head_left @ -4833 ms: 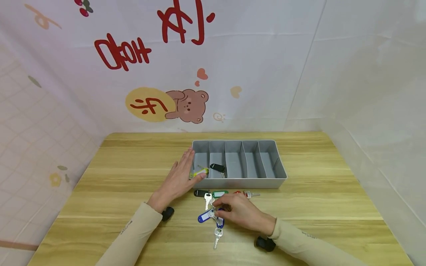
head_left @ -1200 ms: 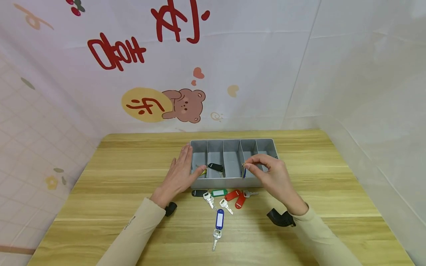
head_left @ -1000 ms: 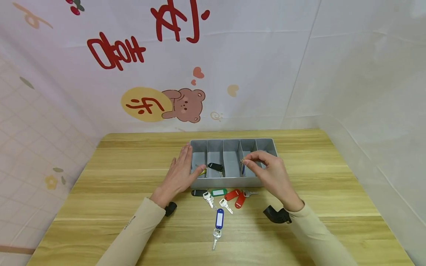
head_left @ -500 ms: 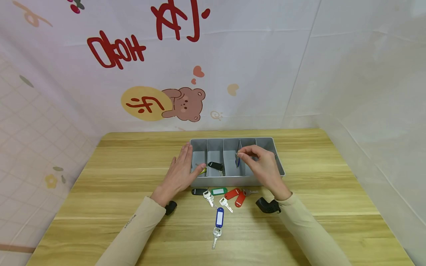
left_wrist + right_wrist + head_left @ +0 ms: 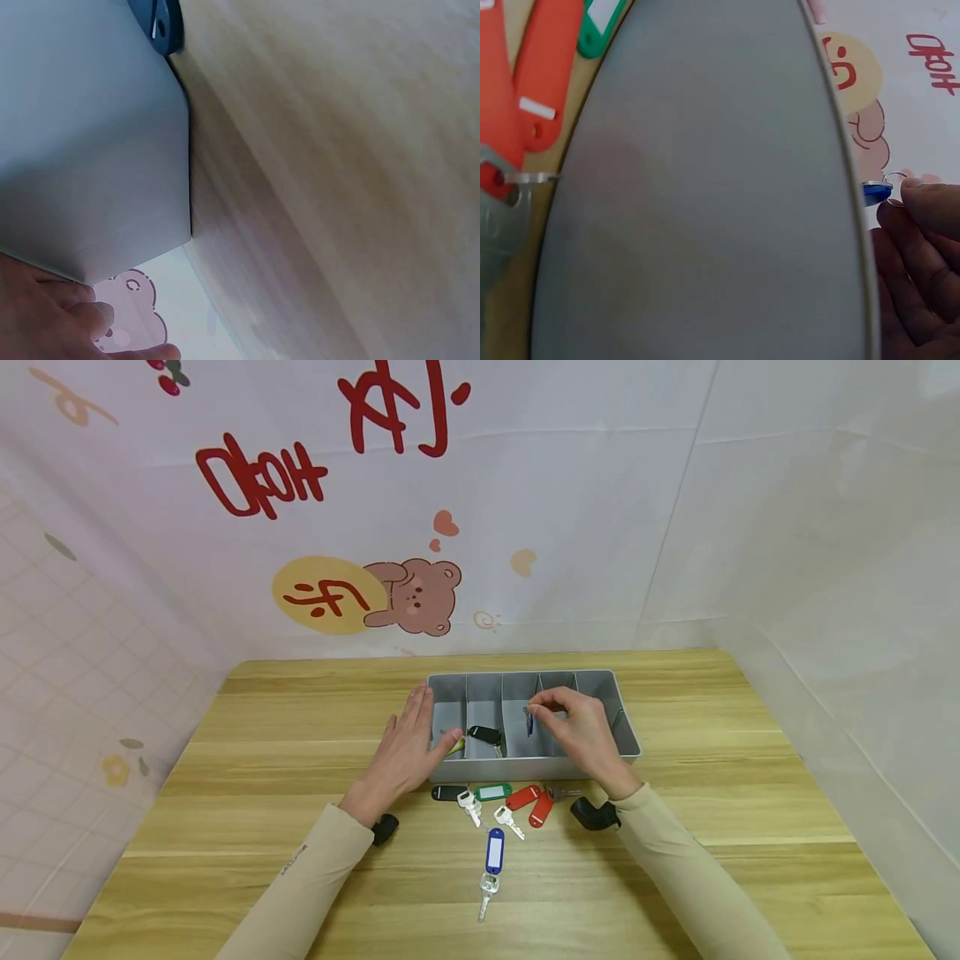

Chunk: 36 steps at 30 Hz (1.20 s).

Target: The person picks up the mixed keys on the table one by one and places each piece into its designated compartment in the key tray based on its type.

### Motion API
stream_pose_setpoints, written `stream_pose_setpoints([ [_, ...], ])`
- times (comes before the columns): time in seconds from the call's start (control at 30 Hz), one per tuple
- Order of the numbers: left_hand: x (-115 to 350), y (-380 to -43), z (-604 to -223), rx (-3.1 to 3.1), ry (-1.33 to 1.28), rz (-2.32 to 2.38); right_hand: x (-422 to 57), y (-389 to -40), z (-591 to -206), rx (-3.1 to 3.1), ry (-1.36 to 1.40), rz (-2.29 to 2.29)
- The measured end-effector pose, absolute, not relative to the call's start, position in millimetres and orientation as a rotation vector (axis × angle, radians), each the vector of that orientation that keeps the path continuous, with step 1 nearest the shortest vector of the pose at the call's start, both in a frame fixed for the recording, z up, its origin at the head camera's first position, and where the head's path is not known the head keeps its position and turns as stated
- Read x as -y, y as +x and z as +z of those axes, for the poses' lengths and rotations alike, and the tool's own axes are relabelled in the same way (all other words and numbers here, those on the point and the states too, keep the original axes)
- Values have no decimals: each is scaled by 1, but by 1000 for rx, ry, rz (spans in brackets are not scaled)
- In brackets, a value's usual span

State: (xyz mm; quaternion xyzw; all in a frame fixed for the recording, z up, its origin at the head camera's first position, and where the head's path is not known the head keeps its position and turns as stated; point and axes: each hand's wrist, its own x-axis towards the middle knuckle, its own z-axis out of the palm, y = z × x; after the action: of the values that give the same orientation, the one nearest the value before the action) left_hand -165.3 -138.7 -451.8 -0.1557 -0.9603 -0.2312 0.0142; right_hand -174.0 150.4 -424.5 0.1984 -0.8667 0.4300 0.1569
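Note:
My right hand [image 5: 577,722] pinches the thin metal ring of a blue key tag [image 5: 529,723], which hangs with its key over the third compartment of the grey divided tray [image 5: 525,768]. In the right wrist view the blue tag [image 5: 877,193] shows just past the tray's rim, under thumb and forefinger. My left hand [image 5: 401,756] lies with straight fingers along the tray's left end, its thumb over the front corner. A yellow key tag [image 5: 457,746], partly hidden by that thumb, sits in the first compartment. The second holds a black key tag [image 5: 484,735] with a key.
Before the tray lie a black tag [image 5: 448,793], a green tag [image 5: 492,792], two red tags [image 5: 522,797] and several keys [image 5: 510,821]. Nearer is another blue tag [image 5: 494,850] with its key [image 5: 488,893]. A printed cloth wall [image 5: 585,527] stands behind the wooden table [image 5: 300,710].
Since the earliest frame my right hand has lifted one blue key tag off the table. Over the last second it has moved left and farther back, above the third compartment. My left hand stays put.

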Motion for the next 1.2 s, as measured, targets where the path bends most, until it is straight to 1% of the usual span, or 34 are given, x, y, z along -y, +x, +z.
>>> stream_pose_setpoints([
  [0.43,140,-164,-453,3000,-476,-720,-150,-182,-435,2529,594,1058],
  [0.8,140,-164,-452,2997,-484,-706,-149,-183,-436,2568,603,911],
  [1.07,139,-165,-452,3001,-479,-700,-156,-178,-430,2641,622,970],
  [1.2,138,-164,-452,3004,-471,-708,-162,-171,-427,2618,680,1009],
])
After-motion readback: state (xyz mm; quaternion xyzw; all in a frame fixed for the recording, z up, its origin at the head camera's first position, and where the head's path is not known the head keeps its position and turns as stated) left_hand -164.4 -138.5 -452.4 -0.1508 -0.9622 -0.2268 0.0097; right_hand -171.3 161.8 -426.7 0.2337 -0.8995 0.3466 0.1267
